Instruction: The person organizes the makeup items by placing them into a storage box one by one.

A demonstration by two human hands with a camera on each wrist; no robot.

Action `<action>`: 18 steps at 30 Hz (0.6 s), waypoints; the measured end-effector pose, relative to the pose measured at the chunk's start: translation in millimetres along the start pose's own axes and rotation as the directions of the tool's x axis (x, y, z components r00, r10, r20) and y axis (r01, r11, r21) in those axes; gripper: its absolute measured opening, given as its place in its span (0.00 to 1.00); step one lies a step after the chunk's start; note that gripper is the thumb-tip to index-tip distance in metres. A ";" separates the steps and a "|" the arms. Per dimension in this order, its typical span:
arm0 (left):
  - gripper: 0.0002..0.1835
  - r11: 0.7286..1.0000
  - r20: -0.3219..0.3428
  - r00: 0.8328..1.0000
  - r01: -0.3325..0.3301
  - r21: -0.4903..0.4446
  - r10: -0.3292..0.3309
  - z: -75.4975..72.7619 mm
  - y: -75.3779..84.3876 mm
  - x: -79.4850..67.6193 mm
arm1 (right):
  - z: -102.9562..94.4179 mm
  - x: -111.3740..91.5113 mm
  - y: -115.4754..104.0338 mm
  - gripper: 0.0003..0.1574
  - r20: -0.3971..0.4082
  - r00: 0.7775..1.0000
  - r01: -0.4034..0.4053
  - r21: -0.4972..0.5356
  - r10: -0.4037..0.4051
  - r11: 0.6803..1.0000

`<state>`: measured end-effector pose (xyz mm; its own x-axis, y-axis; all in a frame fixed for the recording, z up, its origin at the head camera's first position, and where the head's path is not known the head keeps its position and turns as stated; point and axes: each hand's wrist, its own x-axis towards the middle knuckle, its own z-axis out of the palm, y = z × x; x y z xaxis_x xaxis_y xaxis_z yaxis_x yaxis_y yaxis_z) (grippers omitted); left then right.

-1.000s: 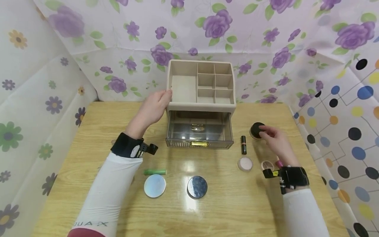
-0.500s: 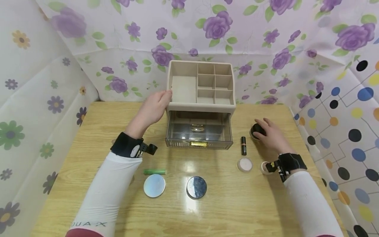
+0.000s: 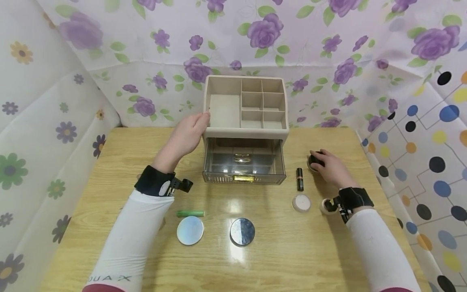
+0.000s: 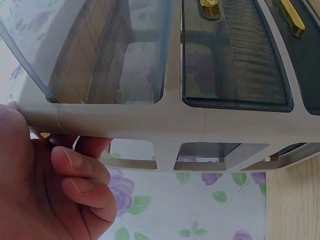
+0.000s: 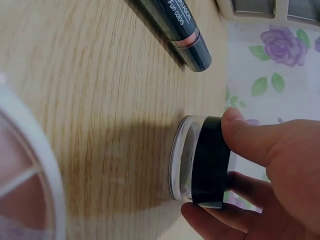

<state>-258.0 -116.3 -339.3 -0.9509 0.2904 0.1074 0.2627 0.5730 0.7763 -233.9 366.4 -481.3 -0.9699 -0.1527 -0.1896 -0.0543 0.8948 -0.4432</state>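
Squat jar (image 5: 202, 161) stood on the counter (image 3: 270, 251), head view: 10 o'clock from the right hand (image 3: 335, 169). Right fingers part-spread, curled round its top; no long axis to align. Right hand nearer. Pulled-out drawer (image 3: 262, 179) sat about 9 o'clock from jar, lipstick (image 3: 300, 179) partly between. Left hand (image 3: 187, 133) gripped organizer (image 3: 246, 133).

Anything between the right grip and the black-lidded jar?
Nothing visible. In the right wrist view, the right grip has its thumb and fingertips against the jar. The black tube is off to the jar's left, not between them.
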 end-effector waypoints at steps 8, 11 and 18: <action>0.30 1.000 -0.006 1.000 0.002 -0.013 -0.002 -1.1 -0.7 -1.2 | 2.3 5.3 -0.4 0.36 -0.023 1.000 0.006 0.009 -0.005 1.000; 0.30 1.000 -0.008 1.000 -0.013 0.002 0.013 -0.7 -0.9 -1.0 | 3.4 4.2 -4.7 0.35 -0.036 0.999 -0.004 -0.016 0.003 1.000; 0.30 1.000 -0.005 1.000 -0.013 0.021 0.013 -0.8 0.5 -1.4 | -0.2 0.5 -4.9 0.35 -0.019 1.000 -0.017 0.006 0.017 1.000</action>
<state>-256.7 -117.1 -338.6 -0.9482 0.2938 0.1206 0.2782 0.5855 0.7615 -234.1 362.0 -479.1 -0.9750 -0.1292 -0.1808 -0.0361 0.8949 -0.4448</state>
